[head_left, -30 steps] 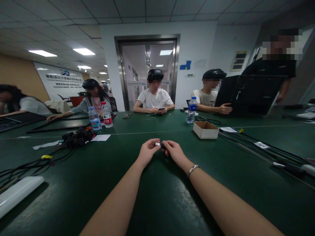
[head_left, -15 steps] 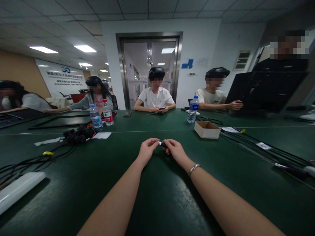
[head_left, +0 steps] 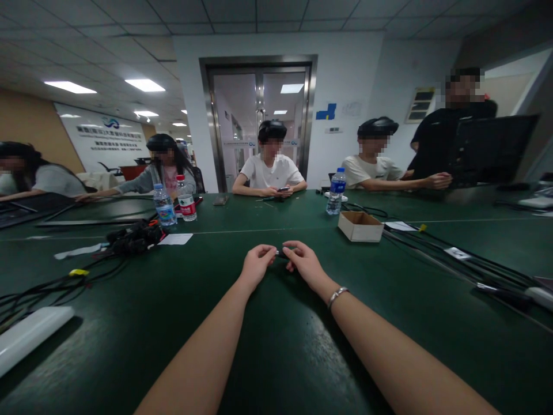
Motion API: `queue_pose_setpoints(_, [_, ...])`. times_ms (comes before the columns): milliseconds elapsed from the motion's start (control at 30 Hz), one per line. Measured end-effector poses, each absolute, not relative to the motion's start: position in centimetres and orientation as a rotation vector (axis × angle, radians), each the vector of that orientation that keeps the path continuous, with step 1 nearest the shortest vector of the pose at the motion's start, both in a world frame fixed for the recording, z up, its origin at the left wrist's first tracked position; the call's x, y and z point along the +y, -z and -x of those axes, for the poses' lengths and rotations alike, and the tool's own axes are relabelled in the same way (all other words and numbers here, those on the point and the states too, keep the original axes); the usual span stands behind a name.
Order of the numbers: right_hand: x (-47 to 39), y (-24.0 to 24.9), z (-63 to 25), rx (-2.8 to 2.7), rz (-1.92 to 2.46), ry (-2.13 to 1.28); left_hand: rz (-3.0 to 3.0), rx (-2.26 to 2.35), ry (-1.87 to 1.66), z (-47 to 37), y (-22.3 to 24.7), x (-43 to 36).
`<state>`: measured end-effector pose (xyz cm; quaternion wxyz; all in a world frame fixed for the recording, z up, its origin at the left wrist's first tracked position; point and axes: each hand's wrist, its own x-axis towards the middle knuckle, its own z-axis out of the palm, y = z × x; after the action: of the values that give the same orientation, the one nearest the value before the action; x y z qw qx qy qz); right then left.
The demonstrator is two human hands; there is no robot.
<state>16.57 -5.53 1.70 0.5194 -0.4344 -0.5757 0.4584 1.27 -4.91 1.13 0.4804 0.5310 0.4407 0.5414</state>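
Both hands meet over the green table (head_left: pixel 276 323) at the middle of the head view, around a small dark object (head_left: pixel 281 253) with a silvery end. My left hand (head_left: pixel 258 264) pinches the silvery left end between thumb and fingertips. My right hand (head_left: pixel 305 262), with a silver bracelet at its wrist, grips the dark right end between thumb and fingers. The fingertips hide much of the object, so its exact shape cannot be made out.
An open cardboard box (head_left: pixel 360 227) stands right of my hands, a water bottle (head_left: pixel 336 192) behind it. Cables (head_left: pixel 475 259) run along the right. At left lie black gear (head_left: pixel 133 236), two bottles and a white device (head_left: pixel 34 334). Several people are around the table.
Less of the object's silvery end shows between my hands, which keep their pinch. The dark monitor at the right has moved right, with a standing person now more visible behind it.
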Motion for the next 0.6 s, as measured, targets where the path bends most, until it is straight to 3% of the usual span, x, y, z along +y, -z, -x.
queue_pose_setpoints(600, [-5.0,-1.3,-16.57,-1.313,1.012,-1.125,-1.345,1.059,-1.373,-1.27,-1.0,-4.72])
